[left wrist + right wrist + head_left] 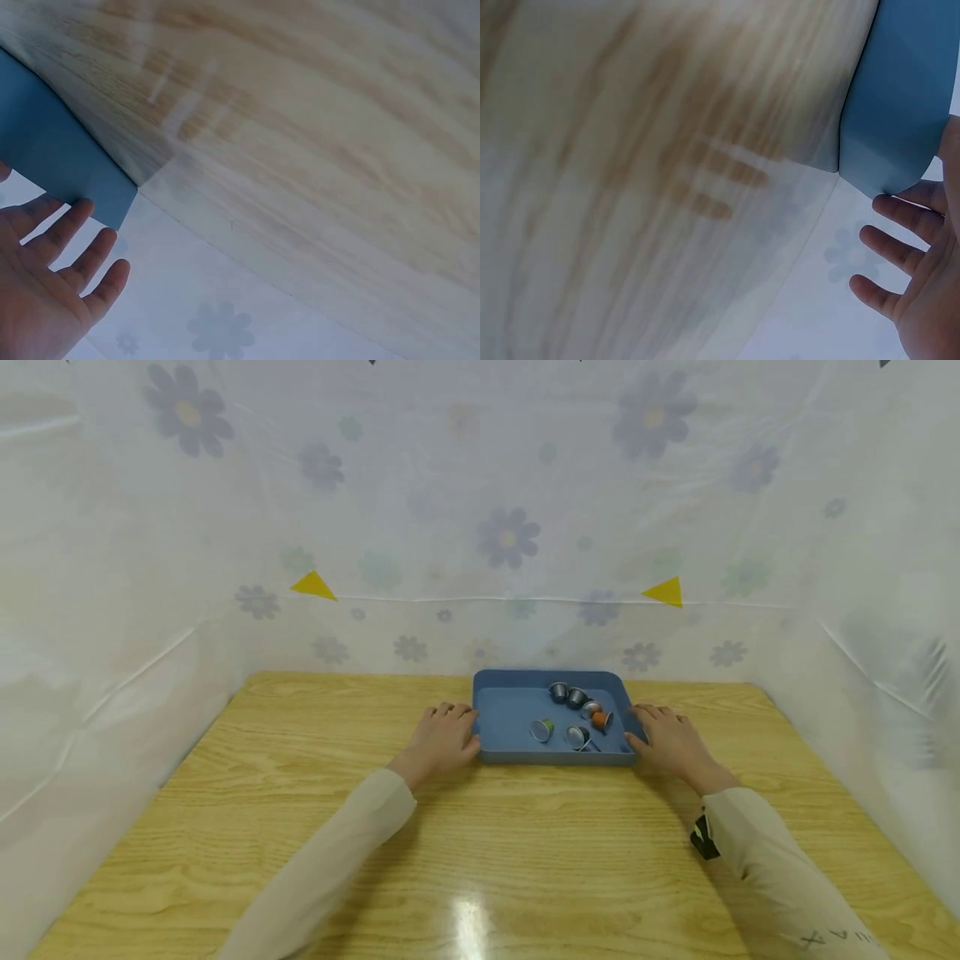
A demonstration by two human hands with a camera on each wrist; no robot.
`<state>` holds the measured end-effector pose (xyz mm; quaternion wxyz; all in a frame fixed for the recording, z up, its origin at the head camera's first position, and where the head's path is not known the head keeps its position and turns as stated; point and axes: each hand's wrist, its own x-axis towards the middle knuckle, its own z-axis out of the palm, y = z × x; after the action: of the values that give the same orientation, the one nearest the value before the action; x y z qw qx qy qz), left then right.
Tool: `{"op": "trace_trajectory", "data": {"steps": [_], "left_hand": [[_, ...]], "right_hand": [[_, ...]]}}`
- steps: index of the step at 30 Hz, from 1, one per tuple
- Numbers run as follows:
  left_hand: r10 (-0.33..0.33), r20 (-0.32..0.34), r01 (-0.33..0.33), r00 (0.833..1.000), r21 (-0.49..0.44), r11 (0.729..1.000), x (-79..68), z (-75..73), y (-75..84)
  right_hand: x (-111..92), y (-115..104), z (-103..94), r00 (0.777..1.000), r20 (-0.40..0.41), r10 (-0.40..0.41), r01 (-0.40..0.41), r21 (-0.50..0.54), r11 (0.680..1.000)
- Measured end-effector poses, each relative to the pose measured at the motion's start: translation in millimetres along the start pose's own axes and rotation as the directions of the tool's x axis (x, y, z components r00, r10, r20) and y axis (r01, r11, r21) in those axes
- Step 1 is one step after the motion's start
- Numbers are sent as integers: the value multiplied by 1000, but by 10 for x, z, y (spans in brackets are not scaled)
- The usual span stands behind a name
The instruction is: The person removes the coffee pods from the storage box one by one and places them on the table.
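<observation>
A shallow blue tray [517, 758] stands at the far side of the wooden table. Inside it lie several coffee capsules: a green one [543, 731] to the left, an orange one [602, 720] to the right, and dark ones such as the capsule [577, 737] near the front. At the tray's left end, my left hand [441, 739] touches the side wall; the left wrist view shows its fingers spread loosely by the rim. My right hand [675, 742] touches the right end in the same manner, its fingers [907, 215] fairly straight along the rim.
The wood-grain table [495, 852] stretches from the tray towards me. A white flowered sheet [420, 510] hangs behind it and on both sides. Two yellow triangles [313, 586] mark the back sheet.
</observation>
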<state>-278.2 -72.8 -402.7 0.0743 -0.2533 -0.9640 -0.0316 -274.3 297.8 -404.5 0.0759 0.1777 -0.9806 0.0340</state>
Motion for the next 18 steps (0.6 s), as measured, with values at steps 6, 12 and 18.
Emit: {"op": "trace_trajectory", "data": {"steps": [6,12,18], "left_hand": [[6,-5,-7,1000,-5,1000,-47,-31,-2],[3,0,-3,1000,10,1000,-93,-49,-19],[0,-5,0,1000,17,1000,-151,-66,-47]], "right_hand": [[-7,-27,2,1000,0,-5,5,10,1000],[-34,-77,-9,1000,3,-17,17,30,999],[-45,-124,-7,1000,-7,-28,29,19,999]]}}
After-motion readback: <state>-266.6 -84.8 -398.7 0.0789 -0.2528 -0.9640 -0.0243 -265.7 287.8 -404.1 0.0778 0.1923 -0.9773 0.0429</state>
